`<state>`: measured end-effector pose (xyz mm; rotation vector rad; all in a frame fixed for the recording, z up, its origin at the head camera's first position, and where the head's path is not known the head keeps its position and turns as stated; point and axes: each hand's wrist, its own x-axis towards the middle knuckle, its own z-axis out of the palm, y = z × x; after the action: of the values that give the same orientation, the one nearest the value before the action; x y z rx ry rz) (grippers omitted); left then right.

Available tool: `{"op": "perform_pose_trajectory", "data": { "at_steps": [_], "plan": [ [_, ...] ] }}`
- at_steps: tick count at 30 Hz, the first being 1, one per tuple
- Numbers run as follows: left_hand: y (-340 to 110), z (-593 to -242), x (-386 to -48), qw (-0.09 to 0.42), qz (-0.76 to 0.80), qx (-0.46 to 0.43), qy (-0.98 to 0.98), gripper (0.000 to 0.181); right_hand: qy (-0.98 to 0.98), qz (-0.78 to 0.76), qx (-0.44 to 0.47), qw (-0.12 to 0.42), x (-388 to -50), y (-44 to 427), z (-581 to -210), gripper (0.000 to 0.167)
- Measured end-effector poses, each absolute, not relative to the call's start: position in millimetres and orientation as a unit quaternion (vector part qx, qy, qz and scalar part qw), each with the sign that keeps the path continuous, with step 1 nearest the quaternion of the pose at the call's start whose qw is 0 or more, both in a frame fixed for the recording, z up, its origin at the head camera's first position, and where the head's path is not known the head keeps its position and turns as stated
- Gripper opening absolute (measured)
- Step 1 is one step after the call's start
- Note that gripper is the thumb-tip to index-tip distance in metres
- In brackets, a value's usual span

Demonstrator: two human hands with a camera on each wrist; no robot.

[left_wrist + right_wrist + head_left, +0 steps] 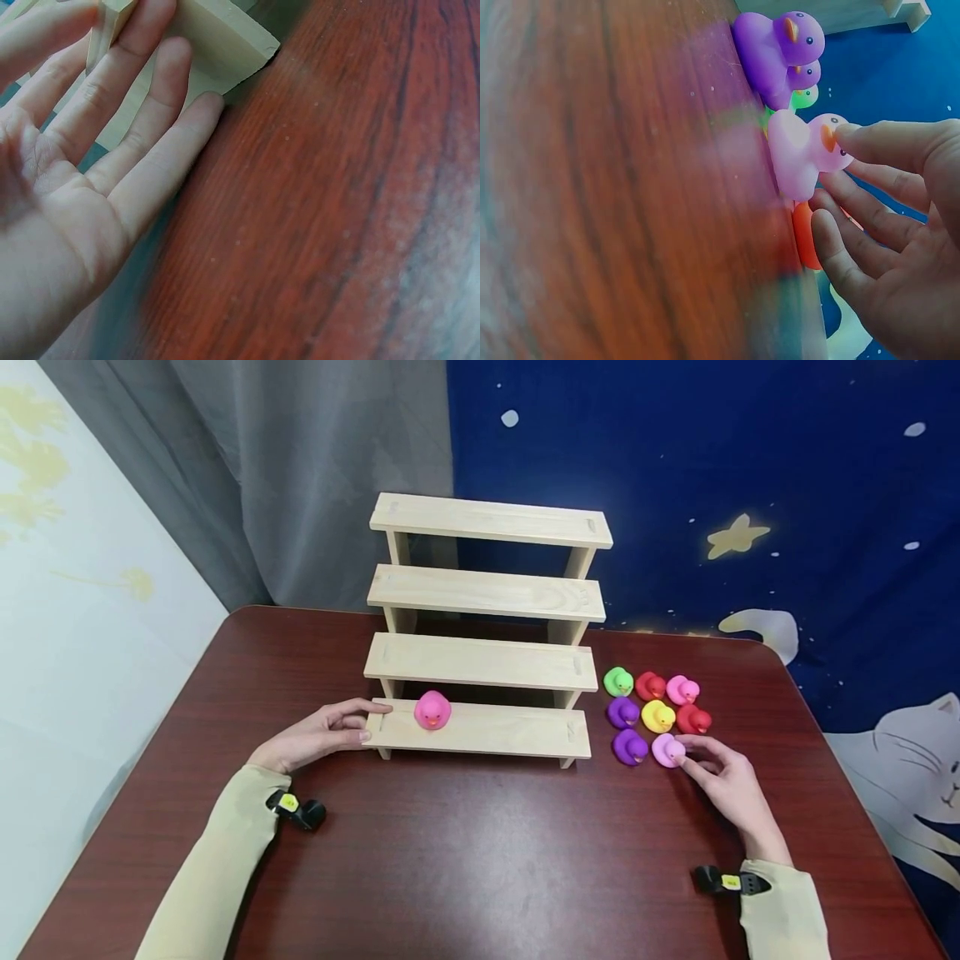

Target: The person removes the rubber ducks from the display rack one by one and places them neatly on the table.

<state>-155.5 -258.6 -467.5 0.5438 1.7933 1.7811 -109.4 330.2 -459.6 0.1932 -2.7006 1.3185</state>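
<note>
A wooden stepped stand (480, 662) with several tiers is on the table. At its lowest left end, my left hand (318, 735) pinches the board between thumb and fingers; the left wrist view shows my fingers (161, 82) against the pale wood. A bright pink rubber duck (432, 711) sits on the lowest step, near that hand. To the right of the stand, my right hand (723, 781) pinches the head of a light pink rubber duck (666, 750). The right wrist view shows the thumb (885, 142) at the duck's beak, with the index finger partly hidden behind its head.
Beside the held duck are purple ducks (630, 747), a yellow duck (658, 717), red ducks (693, 720), a green duck (618, 682) and another pink duck (683, 690). The brown table (480, 860) meets a grey curtain (337, 485) and a blue patterned cloth (675, 460) behind.
</note>
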Motion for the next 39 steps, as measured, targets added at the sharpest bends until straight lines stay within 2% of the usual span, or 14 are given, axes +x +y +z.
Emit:
{"op": "perform_pose_trajectory", "data": {
  "at_steps": [6, 17, 28, 35, 39],
  "plan": [
    [-258.1, -467.6, -155.5, 0.272, 0.656, 0.202, 0.674, 0.047, -0.897, 0.432, 0.071, 0.064, -103.6, 315.8, -440.5, 0.028],
    [-257.5, -467.1, -154.8, 0.276, 0.668, 0.202, 0.66, 0.048, -0.902, 0.423, 0.066, 0.059, -111.2, 329.6, -460.1, 0.033],
    [-257.5, -469.3, -155.3, 0.276, 0.671, 0.204, 0.657, 0.048, -0.89, 0.447, 0.037, 0.082, -110.2, 321.9, -443.8, 0.035],
    [-257.7, -469.5, -154.9, 0.272, 0.668, 0.205, 0.662, 0.048, -0.876, 0.464, 0.077, 0.105, -116.9, 309.0, -436.1, 0.032],
    [-257.6, -468.6, -154.9, 0.272, 0.669, 0.205, 0.66, 0.047, -0.87, 0.478, 0.091, 0.087, -120.1, 296.4, -434.0, 0.031]
  ]
}}
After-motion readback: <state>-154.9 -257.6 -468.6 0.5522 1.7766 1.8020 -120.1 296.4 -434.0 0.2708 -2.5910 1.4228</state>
